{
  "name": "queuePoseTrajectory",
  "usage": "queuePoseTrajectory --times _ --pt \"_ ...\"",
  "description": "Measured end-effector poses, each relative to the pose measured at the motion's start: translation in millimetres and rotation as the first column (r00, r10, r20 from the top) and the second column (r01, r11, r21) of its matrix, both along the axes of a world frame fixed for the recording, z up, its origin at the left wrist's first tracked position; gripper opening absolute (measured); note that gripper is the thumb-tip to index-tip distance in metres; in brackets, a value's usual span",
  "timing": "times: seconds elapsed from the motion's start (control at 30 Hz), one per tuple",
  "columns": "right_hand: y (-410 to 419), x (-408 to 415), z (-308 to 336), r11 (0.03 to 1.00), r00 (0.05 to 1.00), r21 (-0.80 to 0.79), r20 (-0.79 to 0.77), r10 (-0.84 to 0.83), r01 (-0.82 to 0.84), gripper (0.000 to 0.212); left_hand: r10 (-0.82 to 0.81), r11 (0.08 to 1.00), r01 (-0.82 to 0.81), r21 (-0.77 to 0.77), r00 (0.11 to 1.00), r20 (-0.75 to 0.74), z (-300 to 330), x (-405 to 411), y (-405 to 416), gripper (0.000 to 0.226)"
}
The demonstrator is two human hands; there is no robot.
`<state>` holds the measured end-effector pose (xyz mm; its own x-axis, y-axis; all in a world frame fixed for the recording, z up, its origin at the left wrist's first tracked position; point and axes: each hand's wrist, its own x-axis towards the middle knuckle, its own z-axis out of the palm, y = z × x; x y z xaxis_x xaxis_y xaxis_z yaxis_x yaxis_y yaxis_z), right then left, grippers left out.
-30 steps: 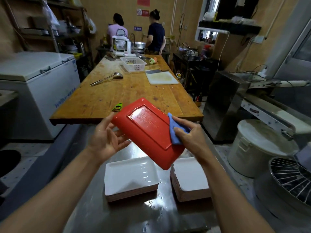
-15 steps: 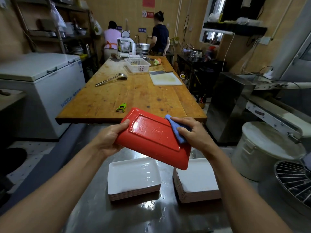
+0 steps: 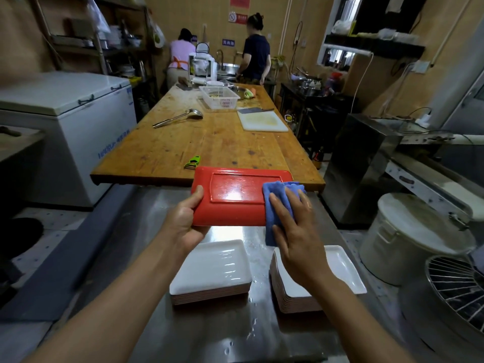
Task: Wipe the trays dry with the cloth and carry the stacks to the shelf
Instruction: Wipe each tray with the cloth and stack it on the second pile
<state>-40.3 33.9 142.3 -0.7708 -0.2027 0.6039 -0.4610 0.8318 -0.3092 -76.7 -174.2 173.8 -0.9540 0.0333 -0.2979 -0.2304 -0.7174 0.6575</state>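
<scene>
While the left hand [image 3: 183, 221] grips the red tray [image 3: 235, 196] by its left short edge, thumb hooked over the rim and fingers curled underneath, I see the right hand [image 3: 293, 226] pressing the blue cloth [image 3: 277, 205] flat against the tray's right end with straight fingers spread on top of the fabric. The tray sits level in the middle of the frame, underside up, its raised rectangular panel glossy and wet. The cloth drapes over the tray's right edge and hangs a little below it.

Below the hands I see 2 stacks of trays on the steel counter [image 3: 230, 334]. The left stack [image 3: 209, 273] sits at lower centre with a white tray on top, water shining on it. The right stack [image 3: 337, 273] lies just beside it toward the lower right, partly hidden by the right forearm. Droplets dot the counter between and in front of the stacks.

Beyond the tray's far edge runs the long wooden table [image 3: 209, 142], with a green peeler [image 3: 193, 162] near its close end, a ladle [image 3: 180, 117] farther up, a white cutting board [image 3: 263, 121] to the right and a white basket [image 3: 219, 96] behind. A white chest freezer [image 3: 70, 119] fills the upper left. 2 people [image 3: 255, 51] stand at the back, upper centre, facing away. A lidded white bucket [image 3: 411, 237] stands at the right edge.
</scene>
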Motion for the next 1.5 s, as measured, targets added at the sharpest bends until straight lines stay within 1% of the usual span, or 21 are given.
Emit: queuePoseTrajectory --times 0.07,0.17,0.23,0.37,0.5,0.63,0.7,0.77,0.9,0.97,1.0,1.1,1.2,1.23,1.33,1.43,1.5 --pt "-10 -1 -1 0.993 0.996 0.112 -0.076 -0.039 0.047 0.051 0.011 1.0 -0.012 -0.021 0.999 -0.039 1 3 6 0.017" --pt "-36 1 -6 0.986 0.996 0.164 -0.091 -0.002 0.017 0.056 -0.001 0.998 -0.006 -0.07 0.995 -0.1 1 8 14 0.021" --pt "-54 3 -6 0.987 0.999 0.158 -0.048 0.026 -0.019 0.054 -0.004 0.996 -0.008 -0.093 0.991 -0.136 -1 11 17 0.024" --pt "-79 5 2 0.997 0.997 0.048 0.062 0.05 -0.053 0.054 -0.006 0.987 -0.027 -0.157 0.978 -0.206 -1 16 14 0.029" --pt "-93 1 14 0.999 0.988 -0.014 0.148 0.053 -0.052 0.057 -0.042 0.968 -0.026 -0.25 0.964 -0.264 -3 24 12 0.036" --pt "-98 -13 35 0.997 0.966 -0.03 0.245 0.08 -0.075 0.057 -0.079 0.946 -0.024 -0.323 0.949 -0.304 -4 29 7 0.041" --pt "-99 -20 46 0.996 0.962 -0.001 0.26 0.082 -0.085 0.059 -0.101 0.944 -0.01 -0.33 0.943 -0.317 -4 31 5 0.044" --pt "-99 -26 56 0.997 0.969 0.019 0.236 0.073 -0.079 0.058 -0.103 0.941 -0.014 -0.337 0.939 -0.327 -4 32 5 0.044" --pt "-93 -30 57 0.997 0.975 0.016 0.207 0.077 -0.082 0.05 -0.031 0.944 -0.089 -0.319 0.935 -0.354 -5 31 3 0.044" --pt "-78 -33 48 0.998 0.98 0.062 0.201 -0.005 -0.007 0.047 -0.003 0.948 -0.11 -0.298 0.935 -0.355 -7 31 -1 0.04" --pt "-69 -33 43 0.997 0.974 0.069 0.221 -0.057 0.043 0.047 0.004 0.948 -0.116 -0.297 0.936 -0.352 -8 31 -3 0.036" --pt "-47 -36 30 0.991 0.945 -0.002 0.301 -0.126 0.133 0.046 0.007 0.947 -0.114 -0.301 0.942 -0.336 -11 32 -4 0.03" --pt "-32 -37 22 0.971 0.927 -0.176 0.365 -0.087 0.16 0.045 0.045 0.956 -0.131 -0.263 0.95 -0.309 -13 31 -2 0.017" --pt "-29 -36 20 0.965 0.92 -0.21 0.387 -0.068 0.159 0.045 0.067 0.958 -0.144 -0.247 0.953 -0.297 -13 31 -2 0.015" --pt "-23 -32 9 0.969 0.919 -0.201 0.389 -0.055 0.143 0.047 0.124 0.964 -0.179 -0.198 0.957 -0.262 -14 27 -2 0.014" --pt "-22 -26 -6 0.918 0.904 -0.34 0.426 -0.043 0.204 0.047 0.175 0.965 -0.212 -0.155 0.959 -0.221 -16 24 2 0.013" --pt "-18 -19 -17 0.902 0.91 -0.376 0.412 -0.042 0.212 0.046 0.191 0.965 -0.221 -0.145 0.962 -0.194 -19 21 6 0.012"
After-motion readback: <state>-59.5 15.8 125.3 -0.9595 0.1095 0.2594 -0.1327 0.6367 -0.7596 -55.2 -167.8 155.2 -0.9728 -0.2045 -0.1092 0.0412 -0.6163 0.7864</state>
